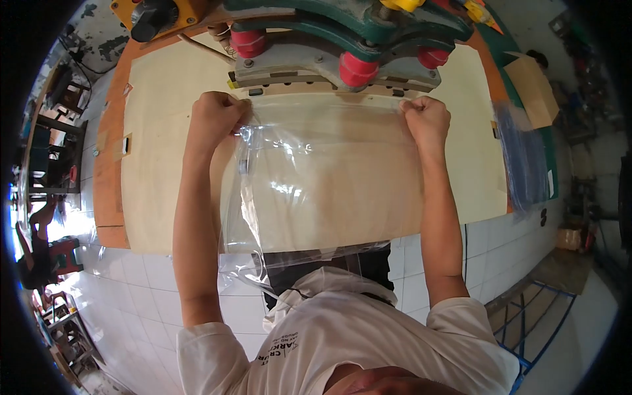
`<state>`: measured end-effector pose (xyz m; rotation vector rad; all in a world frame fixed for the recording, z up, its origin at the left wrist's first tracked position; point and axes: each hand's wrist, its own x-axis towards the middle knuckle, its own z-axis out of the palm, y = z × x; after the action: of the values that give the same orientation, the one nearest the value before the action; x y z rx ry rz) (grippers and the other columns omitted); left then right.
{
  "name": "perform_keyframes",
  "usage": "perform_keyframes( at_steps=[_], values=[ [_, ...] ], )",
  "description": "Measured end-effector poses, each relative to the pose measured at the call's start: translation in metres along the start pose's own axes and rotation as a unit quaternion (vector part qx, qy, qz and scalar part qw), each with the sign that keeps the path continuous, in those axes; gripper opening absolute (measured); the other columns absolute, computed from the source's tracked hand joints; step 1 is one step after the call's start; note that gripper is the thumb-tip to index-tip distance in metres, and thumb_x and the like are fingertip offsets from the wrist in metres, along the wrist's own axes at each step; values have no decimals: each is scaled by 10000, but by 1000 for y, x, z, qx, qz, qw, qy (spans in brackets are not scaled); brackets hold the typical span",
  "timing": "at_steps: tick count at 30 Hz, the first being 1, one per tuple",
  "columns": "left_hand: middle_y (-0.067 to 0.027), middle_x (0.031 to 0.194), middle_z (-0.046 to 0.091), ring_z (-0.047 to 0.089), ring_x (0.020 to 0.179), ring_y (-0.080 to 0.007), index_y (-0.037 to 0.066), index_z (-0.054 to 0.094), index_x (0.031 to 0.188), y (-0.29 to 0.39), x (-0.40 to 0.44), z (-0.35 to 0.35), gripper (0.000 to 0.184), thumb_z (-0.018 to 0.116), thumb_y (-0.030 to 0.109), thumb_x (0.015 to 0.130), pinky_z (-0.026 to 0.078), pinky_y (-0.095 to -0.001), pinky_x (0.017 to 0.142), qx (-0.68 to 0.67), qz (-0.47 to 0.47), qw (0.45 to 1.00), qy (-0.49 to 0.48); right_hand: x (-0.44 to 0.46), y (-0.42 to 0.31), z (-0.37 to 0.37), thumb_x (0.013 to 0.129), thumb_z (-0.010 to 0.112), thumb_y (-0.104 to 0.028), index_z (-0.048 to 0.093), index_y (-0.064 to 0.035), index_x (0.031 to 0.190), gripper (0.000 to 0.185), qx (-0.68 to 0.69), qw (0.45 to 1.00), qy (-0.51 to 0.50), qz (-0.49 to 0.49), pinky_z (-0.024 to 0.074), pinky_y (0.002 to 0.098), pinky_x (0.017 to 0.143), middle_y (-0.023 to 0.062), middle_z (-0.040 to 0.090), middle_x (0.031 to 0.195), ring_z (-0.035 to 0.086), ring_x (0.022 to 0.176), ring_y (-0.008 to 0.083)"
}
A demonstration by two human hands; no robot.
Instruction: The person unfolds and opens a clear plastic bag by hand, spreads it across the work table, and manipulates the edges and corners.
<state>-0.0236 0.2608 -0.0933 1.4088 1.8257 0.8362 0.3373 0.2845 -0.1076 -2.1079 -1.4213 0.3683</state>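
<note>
A clear plastic sheet (329, 178) lies over the cream-covered table and hangs past its front edge toward my body. My left hand (218, 115) pinches its far left corner, fingers closed. At the far right corner, my right hand (426, 118) is closed on the same sheet. The sheet's far edge is stretched between both hands, just in front of the metal bar (336, 78) of a green press machine (316, 33). Red knobs (359, 68) stand on that bar. Whether the sheet's edge reaches under the bar I cannot tell.
An orange control box (158, 16) with a black knob sits at the back left. Stacked clear bluish plastic sheets (523, 158) and a cardboard piece (532, 91) lie on the right. Blue metal rack (536, 316) on the tiled floor at lower right; stools (62, 253) at left.
</note>
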Motion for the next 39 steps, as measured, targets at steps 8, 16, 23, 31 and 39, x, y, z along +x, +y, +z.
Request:
perform_keyframes(
  at_steps=[8, 16, 23, 31, 39],
  values=[
    [-56, 585, 602, 534, 490, -105, -29, 650, 687, -3, 3, 1, 298, 690, 216, 852, 433, -267, 465, -3, -3, 1000, -1, 4, 0, 5, 758, 748, -252, 734, -56, 802, 202, 18, 1000, 14, -9, 529, 385, 728, 108, 720, 778, 689, 753, 280],
    [-83, 545, 601, 568, 470, -130, -55, 648, 659, 4, 1, -2, 269, 676, 152, 828, 471, -281, 474, -5, -8, 1000, -2, -1, -10, 1, 759, 746, -244, 735, -61, 788, 185, 6, 1000, 22, -2, 528, 386, 712, 110, 716, 758, 688, 726, 280],
    [-74, 552, 599, 564, 478, -129, -42, 655, 666, 0, 6, -3, 250, 677, 150, 826, 475, -263, 484, -9, -27, 999, -19, -5, -15, -3, 757, 746, -259, 738, -67, 788, 196, -8, 1000, 30, -5, 529, 389, 723, 112, 717, 763, 690, 745, 287],
    [-69, 652, 634, 586, 554, -121, -30, 662, 724, -1, 8, -14, 227, 681, 158, 849, 490, -254, 520, -108, -48, 989, -91, -2, -12, 1, 766, 732, -248, 735, -43, 819, 213, 1, 999, 30, -12, 524, 391, 731, 118, 713, 757, 685, 740, 297],
    [-104, 627, 650, 619, 531, -146, -63, 661, 696, -1, 7, -11, 194, 681, 102, 795, 529, -266, 515, -98, -47, 992, -61, -3, -14, 0, 773, 720, -235, 730, -28, 821, 212, -4, 1000, 27, -16, 522, 379, 712, 117, 705, 734, 680, 710, 283]
  ],
)
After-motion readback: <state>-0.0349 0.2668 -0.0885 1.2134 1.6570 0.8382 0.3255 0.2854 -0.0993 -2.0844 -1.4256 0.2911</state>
